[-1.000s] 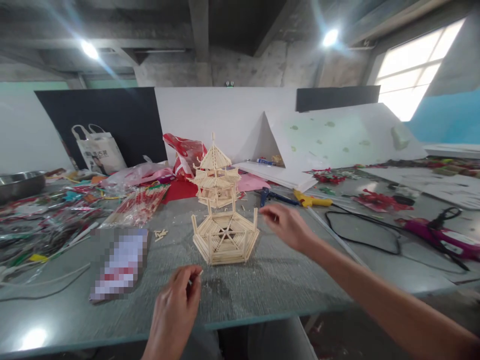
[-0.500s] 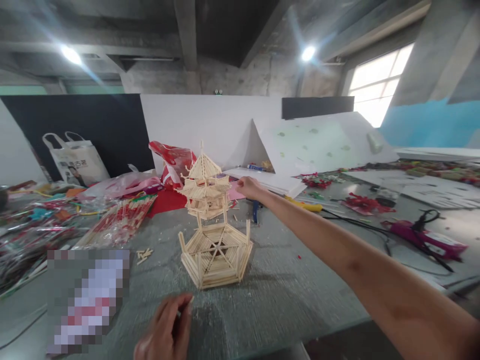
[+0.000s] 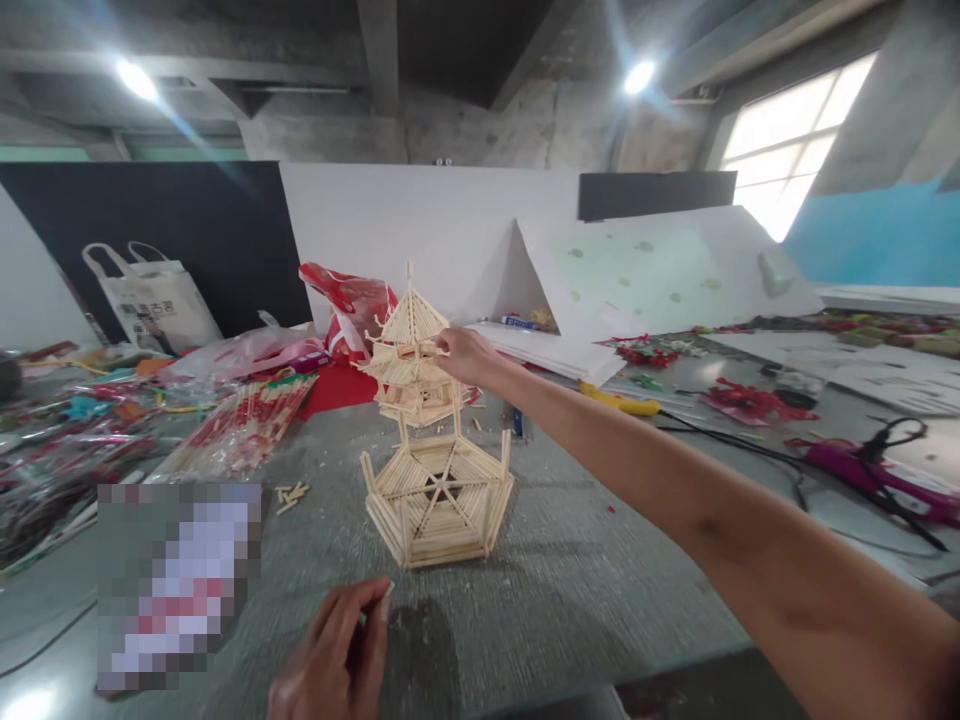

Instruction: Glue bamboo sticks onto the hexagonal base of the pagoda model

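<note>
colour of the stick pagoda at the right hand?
Stick pagoda: pale wood-beige, clearest in the head view.

Left hand (image 3: 334, 645), near the front edge of the tabletop (image 3: 570, 610): bare. Right hand (image 3: 465, 356): likewise bare, continuous with an uncovered right forearm (image 3: 615, 450), tapering toward the hand and bearing a small roundish spot (image 3: 707, 526).

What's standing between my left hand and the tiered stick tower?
In the head view, the hexagonal stick base stands between your left hand and the tiered stick tower.
</note>
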